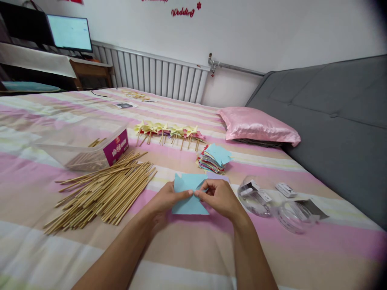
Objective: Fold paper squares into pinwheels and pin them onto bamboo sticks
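Note:
Both my hands meet over a light blue square of paper (187, 195) lying on the striped bedsheet. My left hand (165, 199) pinches a folded corner at the paper's middle. My right hand (219, 197) pinches another corner there, fingertips touching the left ones. To the left lies a loose pile of wooden sticks (105, 191). A stack of coloured paper squares (213, 158) sits just beyond my hands. Farther back, a row of finished yellow and pink pinwheels (169, 133) lies on the bed.
A clear plastic box (81, 145) with a pink label holds several sticks at left. Two clear round containers (272, 201) lie at right. A pink pillow (256, 125) and grey headboard (338, 121) are at right; radiator and monitor behind.

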Available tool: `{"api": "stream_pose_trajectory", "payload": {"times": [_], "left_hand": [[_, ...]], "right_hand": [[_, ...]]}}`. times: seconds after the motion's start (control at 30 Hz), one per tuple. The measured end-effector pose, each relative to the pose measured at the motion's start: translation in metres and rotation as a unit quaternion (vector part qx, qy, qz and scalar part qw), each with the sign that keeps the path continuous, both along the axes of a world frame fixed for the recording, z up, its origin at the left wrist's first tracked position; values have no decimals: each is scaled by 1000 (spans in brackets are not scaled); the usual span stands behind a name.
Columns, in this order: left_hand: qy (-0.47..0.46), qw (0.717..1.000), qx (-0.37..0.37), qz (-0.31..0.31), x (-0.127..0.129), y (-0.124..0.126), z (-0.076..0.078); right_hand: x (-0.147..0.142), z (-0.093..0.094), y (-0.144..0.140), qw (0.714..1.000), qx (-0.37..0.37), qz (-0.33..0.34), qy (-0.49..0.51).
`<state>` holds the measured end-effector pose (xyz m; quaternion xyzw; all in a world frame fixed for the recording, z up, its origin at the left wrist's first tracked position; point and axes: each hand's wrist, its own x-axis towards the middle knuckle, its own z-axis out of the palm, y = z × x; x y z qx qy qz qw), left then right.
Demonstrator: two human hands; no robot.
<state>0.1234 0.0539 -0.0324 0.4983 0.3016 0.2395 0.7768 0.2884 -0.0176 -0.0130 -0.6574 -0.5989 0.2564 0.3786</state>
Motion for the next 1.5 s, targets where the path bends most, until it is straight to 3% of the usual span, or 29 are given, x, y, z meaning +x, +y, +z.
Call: {"api": "stream_pose_trajectory", "payload": {"times": [0.17,0.5,0.7,0.93,1.07,1.4,1.5], "left_hand": [[26,999,16,38,2,0,0],[-24,990,9,137,9,-7,6],[-33,990,8,136,11,-11,6],[-48,996,16,77,8,-10,9],[-45,995,29,81,8,-7,8],[-25,990,33,134,6,-5,6],[-16,993,33,116,6,-5,7]], "right_hand": [[-1,-1,2,1000,7,-2,11],[-10,-5,11,974,73,-43,211],[-14,-7,14,964,78,-54,247],[-9,-1,10,942,64,-54,325],[-5,-1,7,934,45,-49,351],[-6,-1,6,946,35,-18,322],[-6,0,6,948,33,-4,315]]}}
